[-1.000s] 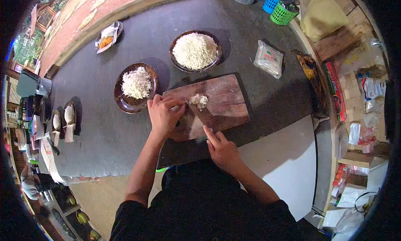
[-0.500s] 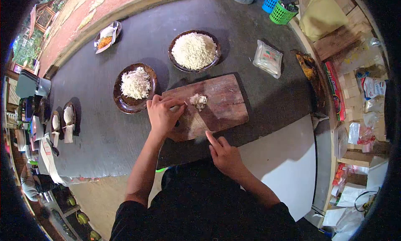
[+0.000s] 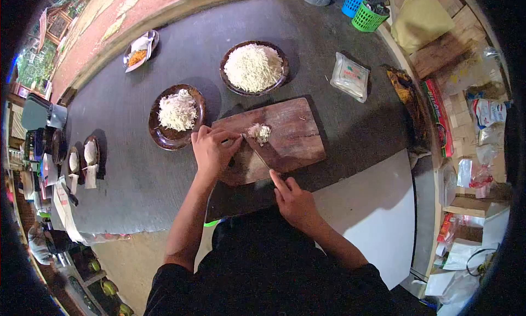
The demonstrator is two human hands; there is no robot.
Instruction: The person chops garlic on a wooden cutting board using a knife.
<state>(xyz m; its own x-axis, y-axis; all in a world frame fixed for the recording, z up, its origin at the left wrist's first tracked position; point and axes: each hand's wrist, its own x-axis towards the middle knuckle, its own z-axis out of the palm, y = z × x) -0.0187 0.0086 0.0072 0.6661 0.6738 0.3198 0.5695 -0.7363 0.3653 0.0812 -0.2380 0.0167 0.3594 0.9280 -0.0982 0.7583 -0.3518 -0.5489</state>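
A wooden cutting board (image 3: pixel 298 124) lies on the dark table, with a small heap of pale shredded pieces (image 3: pixel 259 134) near its middle. My right hand (image 3: pixel 295 198) grips a knife (image 3: pixel 259 156), index finger along it, the blade slanting up-left over the board. At the board's left side my left hand (image 3: pixel 215 151) pinches a small pale piece (image 3: pixel 243 136) close to the blade tip; the piece is mostly hidden by the fingers. Beyond the board stand a brown bowl of white shreds (image 3: pixel 177 110) and a larger, fuller bowl of white shreds (image 3: pixel 253 67).
A clear packet (image 3: pixel 350 78) lies at the right. Green (image 3: pixel 369 18) and blue baskets (image 3: pixel 352 4) stand at the back right. A small plate with orange food (image 3: pixel 138 56) is at the back left. Two dark oval dishes (image 3: pixel 91 153) lie on the left.
The knife in my right hand has shifted slightly, its blade now seen edge-on beside my left fingertips. My left hand has barely moved and still pinches at the board's left side.
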